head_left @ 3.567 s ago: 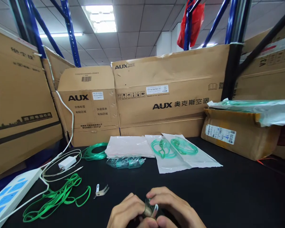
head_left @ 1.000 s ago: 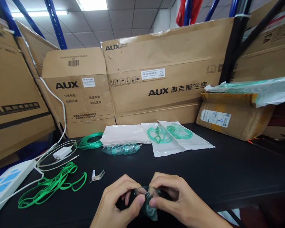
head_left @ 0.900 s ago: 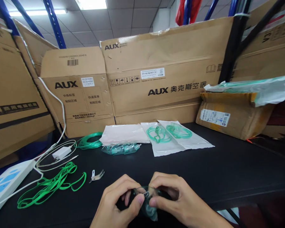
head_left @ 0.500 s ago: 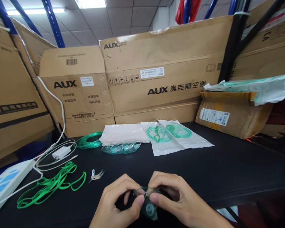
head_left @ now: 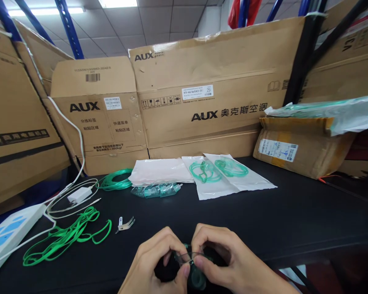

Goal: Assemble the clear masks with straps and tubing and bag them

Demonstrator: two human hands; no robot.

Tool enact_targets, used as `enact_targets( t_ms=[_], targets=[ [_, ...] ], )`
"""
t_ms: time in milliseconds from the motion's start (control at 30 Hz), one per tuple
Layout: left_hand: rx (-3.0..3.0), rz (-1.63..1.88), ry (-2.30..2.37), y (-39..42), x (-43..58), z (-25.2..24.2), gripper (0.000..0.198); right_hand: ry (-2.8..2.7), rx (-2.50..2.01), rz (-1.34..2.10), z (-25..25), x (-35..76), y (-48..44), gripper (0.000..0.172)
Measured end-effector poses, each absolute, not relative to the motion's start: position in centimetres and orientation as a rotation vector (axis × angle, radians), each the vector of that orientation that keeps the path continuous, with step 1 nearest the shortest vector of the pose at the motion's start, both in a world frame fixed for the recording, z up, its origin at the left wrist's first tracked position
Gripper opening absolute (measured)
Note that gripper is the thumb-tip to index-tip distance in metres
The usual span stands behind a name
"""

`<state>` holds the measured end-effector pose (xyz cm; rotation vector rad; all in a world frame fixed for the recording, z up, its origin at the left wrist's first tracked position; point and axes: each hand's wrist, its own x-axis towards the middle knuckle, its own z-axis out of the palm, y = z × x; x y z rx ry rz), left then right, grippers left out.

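Observation:
At the front edge of the table I hold a clear green plastic oxygen mask (head_left: 198,280) between both hands. My left hand (head_left: 159,257) pinches its upper edge with thumb and forefinger. Close beside it, my right hand (head_left: 225,255) pinches the same edge, the fingertips almost touching. A small pale strip, perhaps a metal nose clip, shows between the thumbs. The round port of the mask faces up below my fingers; much of the rest is covered by my hands. A small metal bracket-like part (head_left: 126,224) lies ahead of my left hand.
To the left are green elastic straps (head_left: 72,237), a power strip (head_left: 15,232) and white cables with an adapter (head_left: 79,195). Coiled green tubing (head_left: 115,179), bagged green parts (head_left: 156,190) and white pouches (head_left: 233,183) lie farther back. Cardboard boxes (head_left: 221,134) wall the rear.
Both hands and the mask have shifted slightly to the right and down in the view. The pinch on the mask's edge stays, with the fingertips a little closer together.

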<state>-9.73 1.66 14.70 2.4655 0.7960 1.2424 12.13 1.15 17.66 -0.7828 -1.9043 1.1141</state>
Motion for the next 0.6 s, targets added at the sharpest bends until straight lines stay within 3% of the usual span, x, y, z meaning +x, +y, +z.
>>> enact_targets(
  t_ms=[600],
  targets=[
    [2.496, 1.377, 0.748, 1.30, -8.71, 15.63, 0.014, -1.943, -0.785, 1.111, 17.57, 12.16, 1.28, 0.019]
  ],
)
